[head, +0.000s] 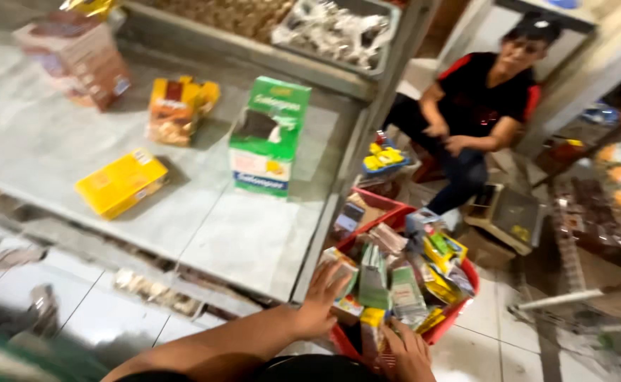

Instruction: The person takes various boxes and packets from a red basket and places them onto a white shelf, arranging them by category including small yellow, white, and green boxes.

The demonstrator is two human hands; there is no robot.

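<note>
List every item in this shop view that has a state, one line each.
left hand: open, fingers resting on a packet in the basket
right hand: gripping a packet at the basket's near edge
red basket: on the floor, crammed with packets
green and white box: upright on the shelf
yellow box: lying flat
seated person: sitting, hands together

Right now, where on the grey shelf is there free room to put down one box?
The shelf is bare at its front right, between the green box and the front edge, and between the yellow box and the green one. The red basket is crowded.
</note>
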